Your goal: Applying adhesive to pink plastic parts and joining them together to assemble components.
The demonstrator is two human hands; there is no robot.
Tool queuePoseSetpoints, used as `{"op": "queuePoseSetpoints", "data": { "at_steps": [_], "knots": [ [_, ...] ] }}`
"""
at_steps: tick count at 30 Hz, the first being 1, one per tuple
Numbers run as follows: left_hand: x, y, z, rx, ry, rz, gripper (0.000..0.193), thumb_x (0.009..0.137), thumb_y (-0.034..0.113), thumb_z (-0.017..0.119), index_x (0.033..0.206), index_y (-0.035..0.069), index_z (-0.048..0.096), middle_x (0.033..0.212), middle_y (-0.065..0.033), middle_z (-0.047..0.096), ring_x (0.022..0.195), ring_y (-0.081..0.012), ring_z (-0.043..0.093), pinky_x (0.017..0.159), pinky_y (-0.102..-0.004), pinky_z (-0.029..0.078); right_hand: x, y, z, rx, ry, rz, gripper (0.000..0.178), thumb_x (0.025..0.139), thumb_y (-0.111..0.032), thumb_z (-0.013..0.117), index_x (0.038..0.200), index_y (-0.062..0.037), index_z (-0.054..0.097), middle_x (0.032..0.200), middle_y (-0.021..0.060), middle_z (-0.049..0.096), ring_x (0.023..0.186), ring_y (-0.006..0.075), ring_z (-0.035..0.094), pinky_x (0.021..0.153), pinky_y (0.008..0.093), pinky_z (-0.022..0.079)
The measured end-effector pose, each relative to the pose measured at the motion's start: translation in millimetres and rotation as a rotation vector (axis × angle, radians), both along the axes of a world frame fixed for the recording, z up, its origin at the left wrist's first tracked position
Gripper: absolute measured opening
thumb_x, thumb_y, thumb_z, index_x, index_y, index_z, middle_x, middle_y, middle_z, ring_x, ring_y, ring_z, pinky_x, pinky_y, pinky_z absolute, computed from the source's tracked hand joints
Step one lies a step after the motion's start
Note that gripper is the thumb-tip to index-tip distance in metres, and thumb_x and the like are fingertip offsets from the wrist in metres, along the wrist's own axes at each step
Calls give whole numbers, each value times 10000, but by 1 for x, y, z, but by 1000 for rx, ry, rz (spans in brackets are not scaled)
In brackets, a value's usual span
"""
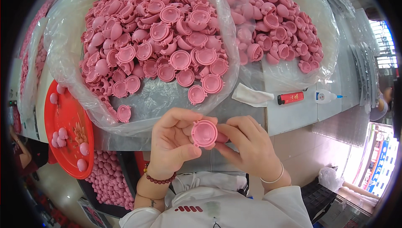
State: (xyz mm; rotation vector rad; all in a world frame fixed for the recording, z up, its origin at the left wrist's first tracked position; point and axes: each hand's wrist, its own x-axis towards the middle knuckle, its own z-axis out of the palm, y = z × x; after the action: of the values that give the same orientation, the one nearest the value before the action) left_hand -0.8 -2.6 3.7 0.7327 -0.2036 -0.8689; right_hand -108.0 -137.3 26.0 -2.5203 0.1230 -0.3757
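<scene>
In front of my body, my left hand (171, 141) grips a round pink plastic half-shell (204, 133) between fingers and thumb, its hollow side facing up. My right hand (250, 146) comes in from the right, thumb and fingers pinching another pink piece (222, 134), mostly hidden by the fingers. The two pieces are close together; whether they touch I cannot tell. Beyond my hands, a large heap of pink half-shells (181, 59) lies in an open clear plastic bag (140, 129) on the grey table.
A second clear bag holds more pink shells (289, 24) at the back right. A white cloth (252, 95), a red lighter (290, 98) and a small bottle with a blue needle tip (325, 96) lie right. A red tray (69, 112) carries several pink balls; a bin of pink balls (109, 177) stands below.
</scene>
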Motion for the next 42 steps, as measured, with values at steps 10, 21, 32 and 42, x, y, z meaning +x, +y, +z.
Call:
{"op": "queuePoseSetpoints", "data": {
  "at_steps": [10,21,32,42],
  "knots": [
    [3,7,-16,-263,-47,-60,524,648,83,754,1063,-21,451,1067,-239,546,887,-221,599,701,-304,538,35,-11,34,325,-357,-137,377,645,-57,713,1001,-30,591,1002,124,531,764,173,581,625,267,491],
    [6,6,-17,-275,-57,-109,505,659,55,736,1065,-32,449,1073,-246,541,909,-226,594,718,-322,539,30,-110,34,-249,-102,-319,382,695,-25,605,1072,-51,549,1066,68,530,876,167,525,654,242,424],
    [1,4,-6,-168,-42,-70,523,650,110,750,1061,-15,451,1047,-236,554,810,-215,602,672,-303,526,9,-76,34,318,-143,-309,287,668,58,628,939,-7,558,890,57,584,646,59,512,501,162,398],
    [4,7,-14,-234,-77,-97,494,664,20,722,1071,-33,449,1086,-241,533,990,-241,561,771,-333,516,2,-15,5,-125,51,-91,372,587,-111,765,851,-25,518,843,97,574,684,224,570,542,268,472]
  ]
}}
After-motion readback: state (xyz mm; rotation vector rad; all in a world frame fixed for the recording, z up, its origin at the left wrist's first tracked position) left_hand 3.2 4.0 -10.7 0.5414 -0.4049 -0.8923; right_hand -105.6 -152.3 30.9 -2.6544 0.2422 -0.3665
